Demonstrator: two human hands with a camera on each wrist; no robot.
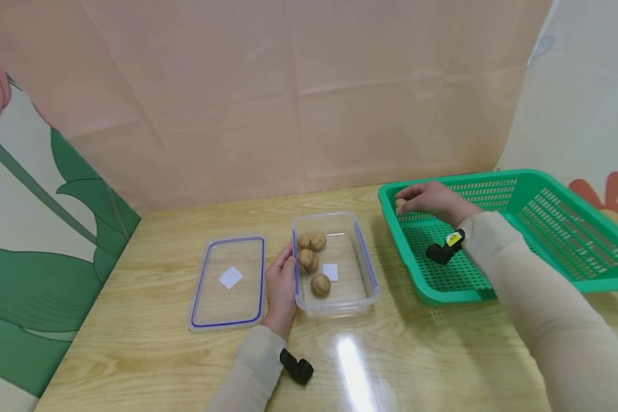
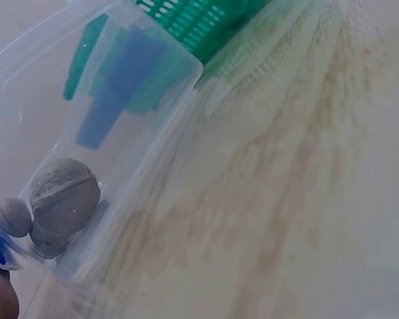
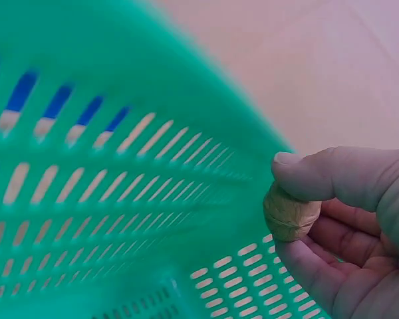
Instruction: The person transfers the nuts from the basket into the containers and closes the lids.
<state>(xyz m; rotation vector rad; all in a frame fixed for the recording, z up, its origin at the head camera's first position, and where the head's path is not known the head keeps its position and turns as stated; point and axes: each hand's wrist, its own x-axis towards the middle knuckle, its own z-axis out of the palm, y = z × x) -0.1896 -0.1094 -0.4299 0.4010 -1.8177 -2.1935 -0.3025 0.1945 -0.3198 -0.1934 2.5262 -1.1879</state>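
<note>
My right hand (image 1: 432, 201) is over the left side of the green basket (image 1: 414, 269), pinching a walnut (image 3: 291, 212) between thumb and fingers. Left of the basket stands a clear plastic container (image 1: 357, 252) with its top uncovered. Several walnuts (image 1: 321, 284) lie along its left side, near a small white square label (image 1: 330, 272). My left hand (image 1: 280, 283) rests at the container's left wall, its fingers stretched along the outside. The left wrist view catches only a bit of that hand in the lower left corner, by a blue edge of the container.
A clear lid (image 1: 211, 286) with a blue seal and a white label lies on the wooden table (image 1: 134, 343), left of my left hand. The basket's slotted walls rise on the right. A pinkish covering (image 1: 226, 114) stands behind the table.
</note>
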